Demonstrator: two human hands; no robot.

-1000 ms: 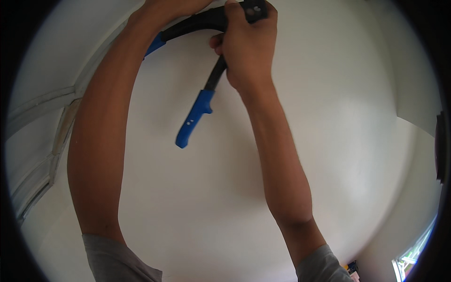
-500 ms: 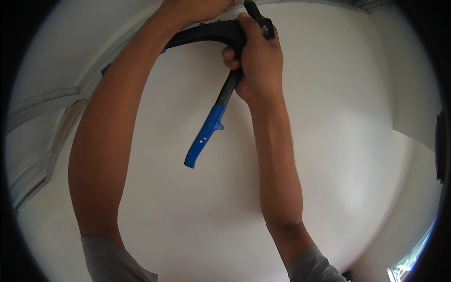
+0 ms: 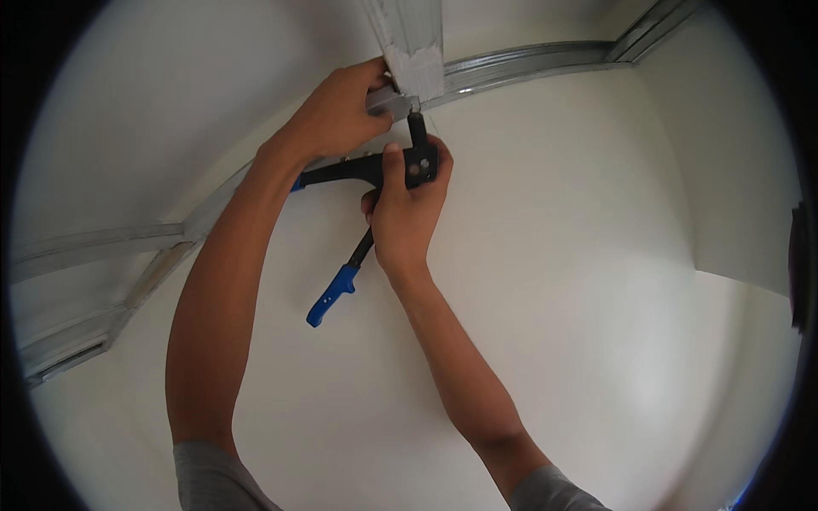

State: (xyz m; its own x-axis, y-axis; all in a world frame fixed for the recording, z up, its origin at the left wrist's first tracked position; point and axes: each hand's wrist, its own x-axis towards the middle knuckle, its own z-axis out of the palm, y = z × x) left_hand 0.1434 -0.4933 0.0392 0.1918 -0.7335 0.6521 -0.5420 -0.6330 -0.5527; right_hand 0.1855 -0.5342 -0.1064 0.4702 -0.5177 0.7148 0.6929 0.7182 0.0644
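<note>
Head view looks up at a white wall and ceiling, with both bare forearms rising from the lower edge. The right hand [image 3: 407, 213] has its fingers [image 3: 392, 166] clenched around the black head of a rivet tool [image 3: 407, 166], thumb pressed along the head's left side. The tool's short nose points up and touches a grey metal track [image 3: 528, 68] that runs along the join of wall and ceiling. One black handle of the tool runs left from the head, passing behind the left wrist; the other hangs down and left below the right hand, ending in a blue grip [image 3: 331, 295] that is free in the air. The left hand [image 3: 341, 115] is raised just left of the tool's nose, its fingers curled against the track beside a pale upright strip [image 3: 413, 38] that crosses the track; what they grip there, if anything, cannot be told. A second metal track [image 3: 94, 247] curves away at the left edge.
</note>
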